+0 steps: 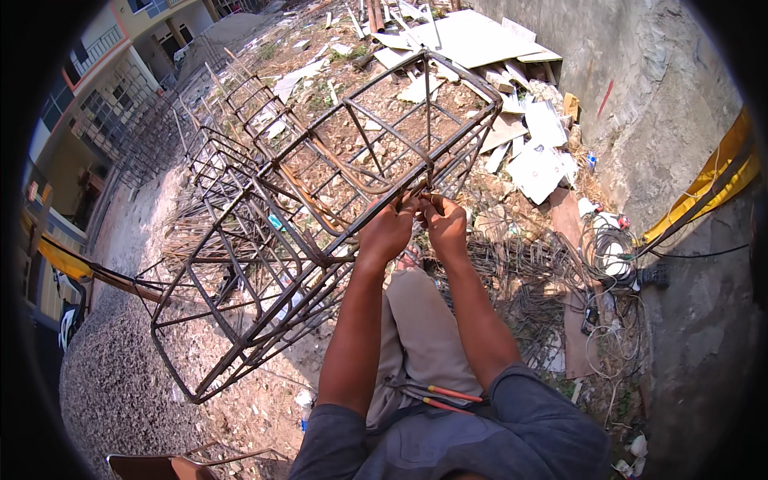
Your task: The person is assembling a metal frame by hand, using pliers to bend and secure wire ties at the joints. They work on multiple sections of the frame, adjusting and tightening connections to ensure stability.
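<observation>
A long cage of dark steel reinforcing bars (324, 258) stretches in front of me, slanting from lower left to upper right. Both of my hands meet at its near long bar, where an upright stirrup (430, 172) crosses. My left hand (387, 232) is closed, its fingertips pinched against the bar. Close beside it, my right hand (445, 224) is also closed in a pinch. Whatever lies between the fingertips is too small and covered to name. Pincers with orange handles (452, 394) rest on my lap.
More rebar cages (240, 120) and loose rods lie beyond. Broken white boards (480, 40) are heaped at the back, beside a concrete wall (640, 88). Tangled cables (612, 252) lie to the right, a gravel pile (120, 376) to the left. Yellow cloth (716, 184) hangs at right.
</observation>
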`<state>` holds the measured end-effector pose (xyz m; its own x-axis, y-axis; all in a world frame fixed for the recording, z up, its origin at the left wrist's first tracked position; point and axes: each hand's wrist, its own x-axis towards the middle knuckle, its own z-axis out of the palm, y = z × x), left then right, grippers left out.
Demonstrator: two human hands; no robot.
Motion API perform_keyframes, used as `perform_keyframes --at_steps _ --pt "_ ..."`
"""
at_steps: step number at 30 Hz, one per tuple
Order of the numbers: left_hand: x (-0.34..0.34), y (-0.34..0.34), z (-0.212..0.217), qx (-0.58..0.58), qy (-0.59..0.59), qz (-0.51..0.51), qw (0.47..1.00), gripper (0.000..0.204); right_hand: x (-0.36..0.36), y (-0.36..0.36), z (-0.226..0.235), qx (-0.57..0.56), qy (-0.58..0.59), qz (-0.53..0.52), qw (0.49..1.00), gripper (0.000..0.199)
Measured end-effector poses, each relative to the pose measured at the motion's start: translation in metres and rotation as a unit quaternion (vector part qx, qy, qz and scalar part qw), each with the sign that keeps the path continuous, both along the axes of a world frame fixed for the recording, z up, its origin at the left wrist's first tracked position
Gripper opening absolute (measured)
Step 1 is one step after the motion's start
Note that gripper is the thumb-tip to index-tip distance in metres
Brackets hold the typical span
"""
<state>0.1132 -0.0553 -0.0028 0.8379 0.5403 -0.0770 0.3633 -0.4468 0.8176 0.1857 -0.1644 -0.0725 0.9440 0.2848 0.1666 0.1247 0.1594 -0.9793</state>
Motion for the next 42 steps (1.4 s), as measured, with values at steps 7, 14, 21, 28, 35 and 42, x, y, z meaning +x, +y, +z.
perform_keyframes --at_steps 7,14,21,28,35,42 --pt "-0.007 -0.007 0.018 0.064 0.012 -0.01 0.998 0.054 -0.013 0.019 0.003 0.134 0.118 -0.058 0.982 0.016" --pt "-0.004 0.01 -0.002 0.007 -0.02 -0.042 0.999 0.051 -0.004 0.041 -0.008 0.432 0.341 -0.012 0.835 0.017" --pt "0.002 0.02 -0.01 -0.032 -0.031 -0.014 0.999 0.059 -0.004 0.039 -0.008 0.408 0.305 -0.056 0.859 0.018" --pt "-0.007 -0.009 0.031 0.037 -0.006 0.041 0.998 0.049 -0.008 0.031 0.002 0.38 0.259 -0.056 0.886 0.018" --pt "-0.006 0.0 0.004 0.01 -0.281 0.007 0.96 0.023 -0.004 0.02 0.001 0.304 0.225 -0.026 0.925 0.022" --pt "-0.014 -0.005 0.002 0.032 -0.303 -0.058 0.951 0.023 0.0 0.02 0.005 0.352 0.255 0.04 0.9 0.014"
